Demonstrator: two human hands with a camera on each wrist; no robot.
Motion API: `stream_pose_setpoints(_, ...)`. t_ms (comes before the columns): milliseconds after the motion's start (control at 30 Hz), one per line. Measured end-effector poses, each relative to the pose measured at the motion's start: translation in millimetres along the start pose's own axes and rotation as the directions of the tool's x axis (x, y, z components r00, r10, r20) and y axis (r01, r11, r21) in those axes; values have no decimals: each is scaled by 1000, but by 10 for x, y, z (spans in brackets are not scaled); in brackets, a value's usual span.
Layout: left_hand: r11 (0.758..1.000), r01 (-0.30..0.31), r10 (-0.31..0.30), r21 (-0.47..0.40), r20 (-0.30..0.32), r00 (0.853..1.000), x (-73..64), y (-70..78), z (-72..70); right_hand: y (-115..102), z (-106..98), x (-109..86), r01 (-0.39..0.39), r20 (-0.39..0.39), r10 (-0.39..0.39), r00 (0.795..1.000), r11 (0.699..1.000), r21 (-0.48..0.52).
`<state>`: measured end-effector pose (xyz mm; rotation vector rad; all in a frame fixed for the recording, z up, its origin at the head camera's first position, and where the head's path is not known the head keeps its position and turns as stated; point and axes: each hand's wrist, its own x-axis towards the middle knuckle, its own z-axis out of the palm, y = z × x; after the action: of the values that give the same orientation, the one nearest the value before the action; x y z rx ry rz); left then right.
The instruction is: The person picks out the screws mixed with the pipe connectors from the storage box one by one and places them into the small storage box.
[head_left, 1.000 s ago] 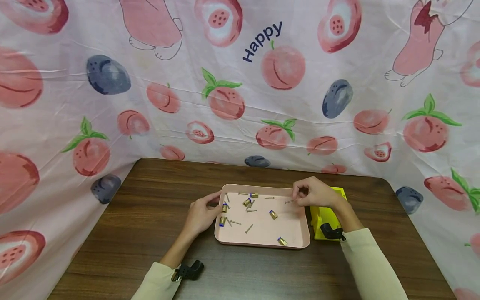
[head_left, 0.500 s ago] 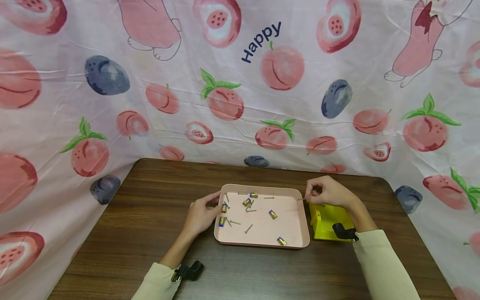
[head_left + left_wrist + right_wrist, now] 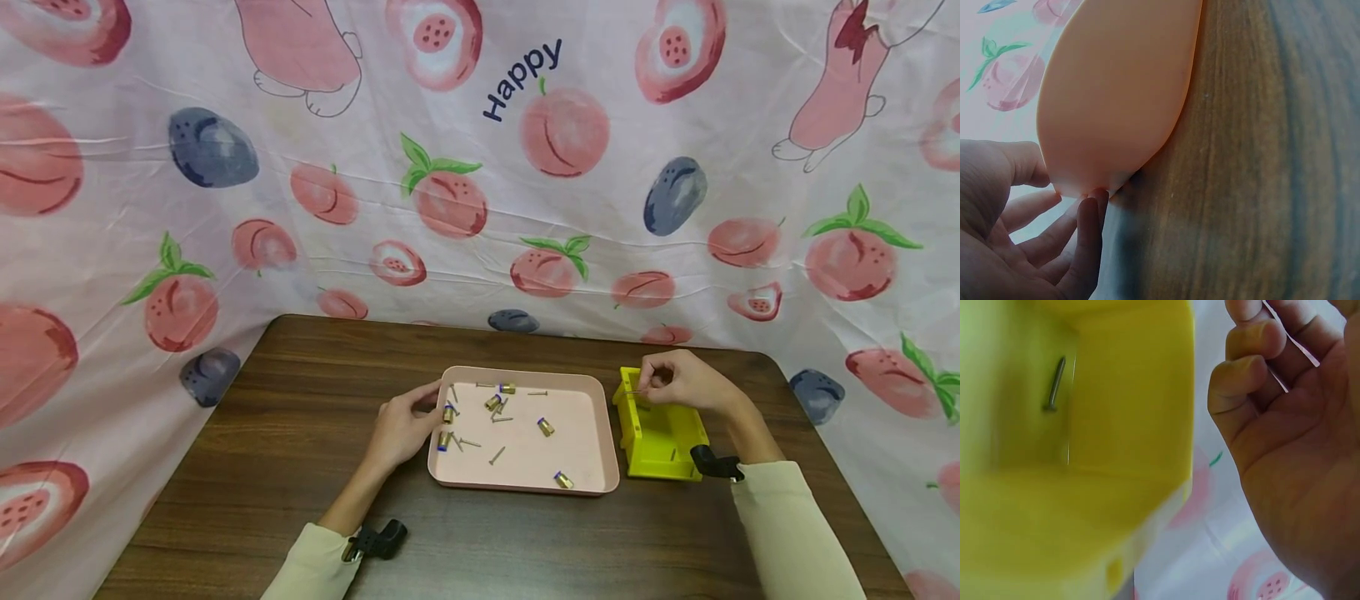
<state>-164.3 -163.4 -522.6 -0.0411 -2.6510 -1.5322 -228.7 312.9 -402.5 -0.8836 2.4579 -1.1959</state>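
My left hand [image 3: 405, 425] grips the left rim of a shallow pink tray [image 3: 525, 462]; the left wrist view shows its fingers [image 3: 1088, 231] against the tray's outer wall. Several screws [image 3: 497, 456] and several brass fittings with blue collars [image 3: 546, 427] lie scattered in the tray. Over the yellow bin [image 3: 663, 429], my right hand [image 3: 686, 382] pinches a thin screw [image 3: 632, 392] between thumb and fingers. Another screw [image 3: 1055, 384] lies on the bin's floor in the right wrist view, where the pinched one is out of sight.
The brown wooden table [image 3: 337, 358] carries both containers, with the bin close beside the tray's right end. A fruit-printed cloth [image 3: 465, 275] hangs behind the table and along its sides.
My right hand has moved right with the screw, from above the tray's right end to above the yellow bin. The left hand and the tray stay in place.
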Motion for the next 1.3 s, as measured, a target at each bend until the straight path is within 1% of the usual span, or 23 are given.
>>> stream_pose_setpoints(67, 1000, 21, -21, 1, 4, 1000, -10, 37, -11, 24, -27, -27, -1, -9, 1, 1000, 1000, -19)
stream_pose_setpoints(133, 999, 33, -33, 5, 11, 999, -8, 31, -9, 48, -48, -55, -2, -20, 2, 1000, 1000, -28)
stream_pose_setpoints(233, 1000, 25, -25, 16, 5, 1000, 80, -235, 75, 90, -71, -98, -14, -34, 12, 999, 999, -37)
stream_pose_setpoints(300, 1000, 12, -12, 17, -7, 1000, 75, -259, 93, 123, -83, -125, -18, -42, 16, 999, 999, -46)
stream_pose_setpoints(333, 1000, -11, 11, 11, -7, 1000, 41, -215, 69, 136, -89, -137, -26, -45, 24, 999, 998, -49)
stream_pose_setpoints(500, 1000, -25, 25, -16, -19, 1000, -1, -183, 67, 158, -135, -188, -97, -56, 92, 994, 992, -84)
stream_pose_setpoints(533, 1000, -23, 23, -18, -18, 1000, -7, -176, 64, 157, -145, -193, -113, -59, 108, 992, 989, -95)
stream_pose_setpoints(567, 1000, -4, 4, -12, -20, 1000, 14, -218, 88, 156, -154, -196, -128, -60, 123, 991, 986, -105)
stream_pose_setpoints(633, 1000, -5, 5, -10, -17, 1000, 5, -213, 85, 152, -170, -199, -147, -58, 141, 988, 982, -121)
stream_pose_setpoints(733, 1000, 3, -3, 2, -14, 1000, 2, -223, 88, 155, -182, -195, -153, -53, 146, 988, 977, -150)
stream_pose_setpoints(833, 1000, 3, -3, 1, -17, 1000, -2, -232, 96, 158, -184, -190, -155, -52, 148, 988, 970, -187)
stream_pose_setpoints(867, 1000, -5, 5, -2, -18, 1000, -7, -227, 97, 158, -183, -186, -155, -51, 147, 988, 968, -199)
stream_pose_setpoints(1033, 1000, -3, 3, -1, -20, 1000, -4, -241, 98, 179, -181, -176, -156, -49, 149, 988, 962, -224)
stream_pose_setpoints(1167, 999, 27, -27, 19, -8, 1000, 22, -279, 105, 195, -178, -173, -156, -54, 148, 988, 960, -234)
stream_pose_setpoints(1300, 999, 49, -49, 20, 0, 999, 39, -295, 106, 178, -172, -167, -155, -53, 146, 988, 961, -230)
